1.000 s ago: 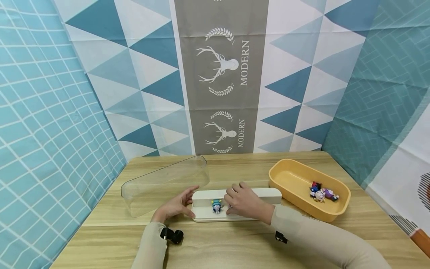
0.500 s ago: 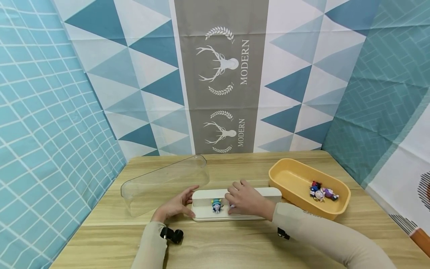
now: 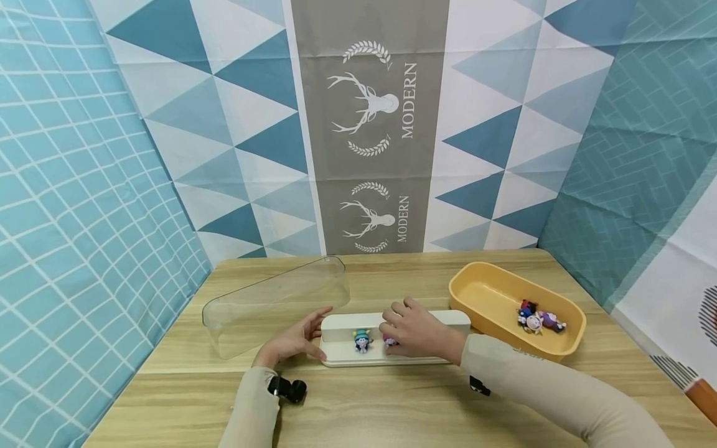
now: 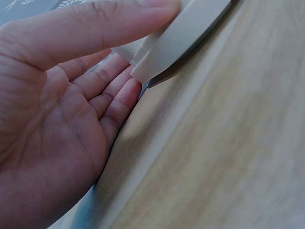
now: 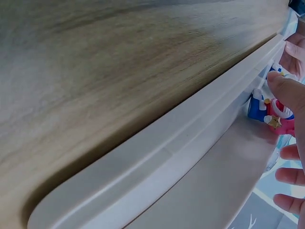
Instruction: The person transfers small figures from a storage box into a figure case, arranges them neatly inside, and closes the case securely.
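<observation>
In the head view, my left hand (image 3: 295, 338) grips the left end of a white display base (image 3: 350, 358), thumb at its front corner and fingers behind. A small figurine with a teal hat (image 3: 362, 341) stands on the base, near that end. To its right, my right hand (image 3: 417, 330) holds a pink-and-blue figurine (image 5: 274, 112) at the base; the hand covers most of it in the head view. The right wrist view shows the thumb against this figurine, with the other fingertips spread behind the base. The left wrist view shows my thumb on the base's edge.
A clear plastic cover (image 3: 274, 305) lies on the wooden table (image 3: 358, 404) at the back left. An orange-yellow tray (image 3: 482, 295) stands at the right, close to the base's right end, with several small figurines (image 3: 534, 317) inside. Patterned cloth hangs behind the table.
My right hand has shifted slightly to the right along the base, and more of the pink figurine shows beside its fingers. The left hand stays at the base's end.
</observation>
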The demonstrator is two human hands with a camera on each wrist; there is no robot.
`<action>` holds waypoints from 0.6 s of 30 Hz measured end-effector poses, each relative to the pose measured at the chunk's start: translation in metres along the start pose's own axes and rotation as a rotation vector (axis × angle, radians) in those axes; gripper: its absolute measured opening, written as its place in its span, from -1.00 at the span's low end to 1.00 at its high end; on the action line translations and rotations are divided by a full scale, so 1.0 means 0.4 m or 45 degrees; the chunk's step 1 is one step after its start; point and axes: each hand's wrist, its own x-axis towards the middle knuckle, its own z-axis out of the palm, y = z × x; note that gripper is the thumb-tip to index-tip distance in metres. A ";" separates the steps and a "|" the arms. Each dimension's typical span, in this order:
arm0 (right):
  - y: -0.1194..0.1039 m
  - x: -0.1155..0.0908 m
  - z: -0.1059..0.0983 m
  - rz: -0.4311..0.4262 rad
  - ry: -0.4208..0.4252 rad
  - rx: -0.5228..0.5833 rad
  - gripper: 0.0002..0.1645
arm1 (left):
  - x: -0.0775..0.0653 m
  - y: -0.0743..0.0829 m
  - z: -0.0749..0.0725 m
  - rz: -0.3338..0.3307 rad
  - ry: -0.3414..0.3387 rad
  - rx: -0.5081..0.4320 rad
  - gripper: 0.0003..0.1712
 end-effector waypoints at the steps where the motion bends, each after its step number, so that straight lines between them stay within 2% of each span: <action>1: 0.000 -0.001 0.001 -0.003 0.012 0.002 -0.43 | 0.000 0.000 -0.001 0.006 -0.003 0.002 0.26; 4: 0.002 -0.005 0.007 -0.007 0.027 0.009 -0.44 | 0.000 -0.001 -0.002 0.017 -0.012 0.001 0.26; 18: 0.016 -0.024 0.005 -0.005 -0.050 0.054 -0.44 | -0.001 0.004 0.002 0.001 -0.003 -0.006 0.25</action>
